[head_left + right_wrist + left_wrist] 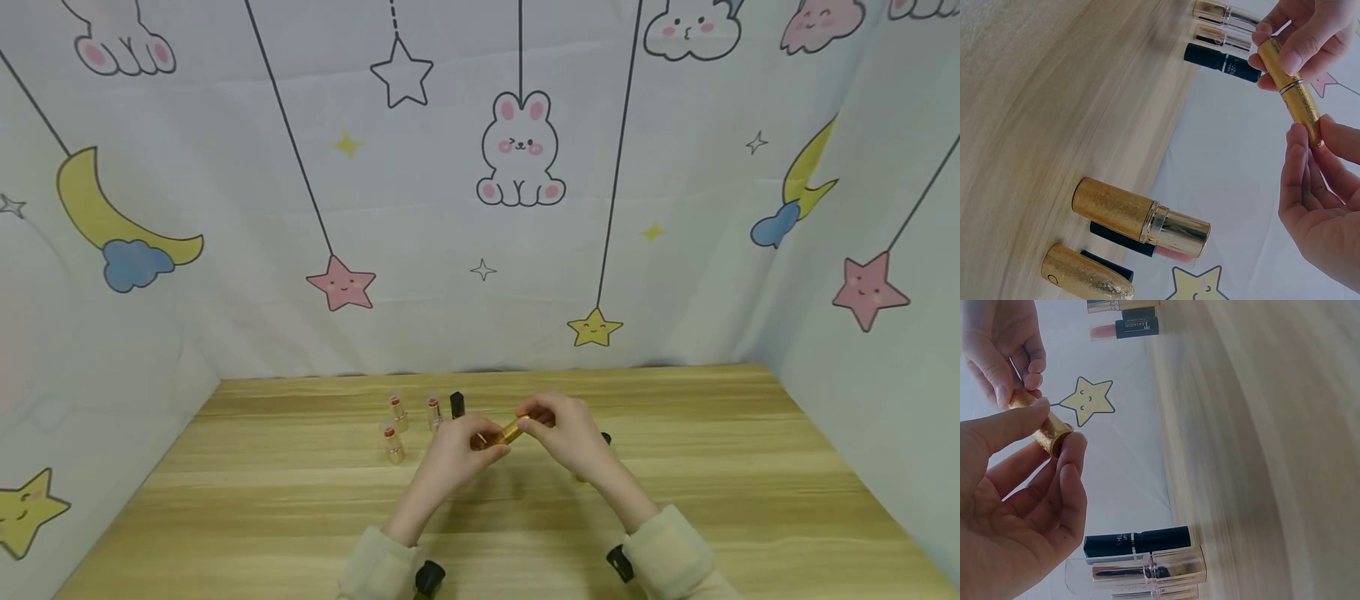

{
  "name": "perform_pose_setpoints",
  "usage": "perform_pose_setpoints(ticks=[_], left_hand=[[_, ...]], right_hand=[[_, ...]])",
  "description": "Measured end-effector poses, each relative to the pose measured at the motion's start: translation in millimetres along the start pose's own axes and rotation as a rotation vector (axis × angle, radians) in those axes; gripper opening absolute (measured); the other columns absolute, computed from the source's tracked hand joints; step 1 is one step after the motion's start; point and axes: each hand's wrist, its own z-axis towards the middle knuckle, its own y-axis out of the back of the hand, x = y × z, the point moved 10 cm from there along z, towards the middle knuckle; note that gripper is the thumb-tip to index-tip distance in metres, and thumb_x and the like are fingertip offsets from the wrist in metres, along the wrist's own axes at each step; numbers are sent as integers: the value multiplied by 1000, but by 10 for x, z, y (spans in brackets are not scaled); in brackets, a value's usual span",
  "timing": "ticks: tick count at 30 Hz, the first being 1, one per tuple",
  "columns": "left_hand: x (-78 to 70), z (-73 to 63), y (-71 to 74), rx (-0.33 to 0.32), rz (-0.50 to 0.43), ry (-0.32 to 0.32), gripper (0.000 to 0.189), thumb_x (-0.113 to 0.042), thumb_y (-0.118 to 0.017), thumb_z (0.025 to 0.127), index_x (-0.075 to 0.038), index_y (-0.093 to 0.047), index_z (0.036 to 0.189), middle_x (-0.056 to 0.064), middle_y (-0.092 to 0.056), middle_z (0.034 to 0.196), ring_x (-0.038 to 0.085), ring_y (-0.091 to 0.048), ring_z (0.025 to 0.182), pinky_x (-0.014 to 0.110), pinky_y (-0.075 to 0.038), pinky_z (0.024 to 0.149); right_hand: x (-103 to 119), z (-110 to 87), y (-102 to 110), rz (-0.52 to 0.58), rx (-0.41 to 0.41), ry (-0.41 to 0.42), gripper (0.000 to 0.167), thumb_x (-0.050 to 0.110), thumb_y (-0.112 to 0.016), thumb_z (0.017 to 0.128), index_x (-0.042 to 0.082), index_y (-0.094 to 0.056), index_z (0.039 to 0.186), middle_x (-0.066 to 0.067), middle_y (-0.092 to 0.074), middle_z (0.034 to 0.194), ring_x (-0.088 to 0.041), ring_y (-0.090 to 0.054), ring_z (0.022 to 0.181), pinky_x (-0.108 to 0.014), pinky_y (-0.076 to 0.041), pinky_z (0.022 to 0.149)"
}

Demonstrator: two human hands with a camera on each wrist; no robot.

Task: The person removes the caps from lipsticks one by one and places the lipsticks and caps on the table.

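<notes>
Above the table, a textured gold lipstick tube (512, 430) is held at a slant between two hands. My left hand (459, 446) pinches one end between thumb and fingers. At the other end, my right hand (564, 429) pinches the tube with thumb and fingertips. In the right wrist view the gold lipstick tube (1299, 103) shows a thin dark and silver ring around its middle, with the two halves meeting there. Nearest the left hand stands a black lipstick tube (457, 405). Several clear-capped lipsticks (394, 446) with red tips stand left of it.
Behind the right forearm stand more items: in the right wrist view, a gold lipstick base (1116, 209) with a shiny collar and a rounded gold cap (1085, 275). A black-based lipstick with a pink tip (1138, 328) is beside them. White printed curtains (435, 208) border the wooden table (300, 533).
</notes>
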Motion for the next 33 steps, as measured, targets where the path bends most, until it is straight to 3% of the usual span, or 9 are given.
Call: perform_pose_setpoints(ticks=[15,33], left_hand=[[26,16,-81,55,-25,29,18,-19,-70,87,-6,-73,99,8,-68,94,13,-61,75,20,-47,63],[-11,27,-108,64,-24,21,17,-17,-69,87,-5,-73,99,7,-69,91,9,-58,72,20,-45,60]], right_hand=[[21,-34,34,-6,-7,37,9,11,-69,87,8,-71,95,-4,-70,90,-9,-62,75,-21,-49,66],[6,-61,76,-20,-13,66,8,10,-68,87,9,-70,94,-3,-69,89,-8,-60,73,-20,-48,64]])
